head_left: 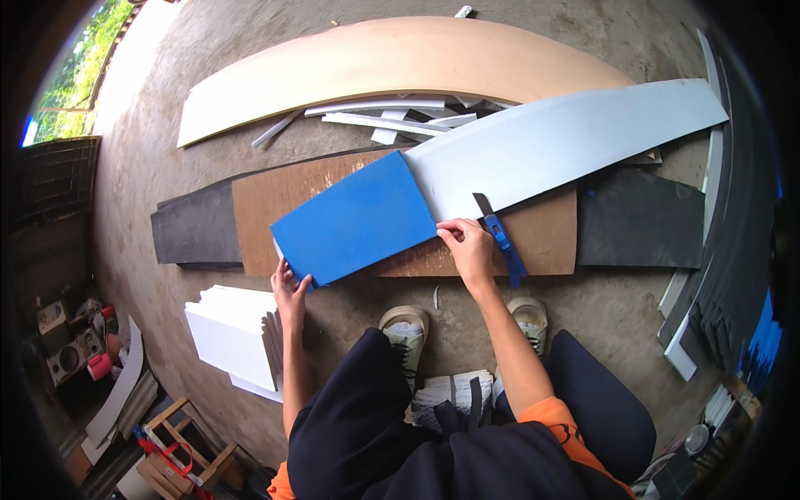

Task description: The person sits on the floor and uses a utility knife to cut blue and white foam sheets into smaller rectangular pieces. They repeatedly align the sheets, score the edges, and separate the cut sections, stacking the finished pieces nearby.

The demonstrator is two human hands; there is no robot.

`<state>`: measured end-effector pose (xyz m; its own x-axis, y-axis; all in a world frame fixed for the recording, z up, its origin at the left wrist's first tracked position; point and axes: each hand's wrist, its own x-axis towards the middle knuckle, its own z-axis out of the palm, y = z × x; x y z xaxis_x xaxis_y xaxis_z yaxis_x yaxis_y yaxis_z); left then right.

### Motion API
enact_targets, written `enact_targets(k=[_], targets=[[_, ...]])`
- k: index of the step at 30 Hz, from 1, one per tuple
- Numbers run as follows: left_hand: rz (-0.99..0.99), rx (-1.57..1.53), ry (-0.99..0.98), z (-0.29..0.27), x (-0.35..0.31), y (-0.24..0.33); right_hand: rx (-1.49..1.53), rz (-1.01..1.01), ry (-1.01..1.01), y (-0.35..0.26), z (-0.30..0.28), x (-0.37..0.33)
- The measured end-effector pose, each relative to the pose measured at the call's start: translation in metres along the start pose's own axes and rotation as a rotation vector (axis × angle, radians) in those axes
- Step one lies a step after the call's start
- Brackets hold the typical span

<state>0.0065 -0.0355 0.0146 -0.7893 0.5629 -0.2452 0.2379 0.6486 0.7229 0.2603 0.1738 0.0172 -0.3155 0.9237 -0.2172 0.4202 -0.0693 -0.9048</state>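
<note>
A flat blue rectangular sheet lies slantwise over the left end of a long white foam sheet. Beneath both is a brown board, its surface scuffed. My left hand grips the blue sheet's lower left corner between thumb and fingers. At the lower right corner my right hand is closed in a pinch on the sheet's edge; the fingertips partly hide the contact. A blue utility knife with its dark blade out rests just right of my right hand, across the white sheet and brown board.
Dark grey sheets stick out past the brown board. Farther off lies a long beige curved sheet, with white offcuts before it. A white sheet stack stands at left on the concrete floor, and a wooden stool lower left.
</note>
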Motion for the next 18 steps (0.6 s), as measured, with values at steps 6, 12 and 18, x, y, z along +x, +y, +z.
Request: enact_targets(k=[6, 12, 18], targets=[[-0.031, 0.005, 0.003, -0.0022, -0.0031, 0.0031, 0.030, -0.034, 0.002, -0.0013, 0.0004, -0.0010], [-0.010, 0.033, 0.006, -0.0018, -0.0036, 0.0031, 0.057, -0.015, -0.009, 0.0001, -0.0003, -0.0015], [0.011, 0.049, 0.001, -0.0006, -0.0008, 0.0003, 0.052, -0.051, 0.013, 0.0027, 0.0001, -0.0010]])
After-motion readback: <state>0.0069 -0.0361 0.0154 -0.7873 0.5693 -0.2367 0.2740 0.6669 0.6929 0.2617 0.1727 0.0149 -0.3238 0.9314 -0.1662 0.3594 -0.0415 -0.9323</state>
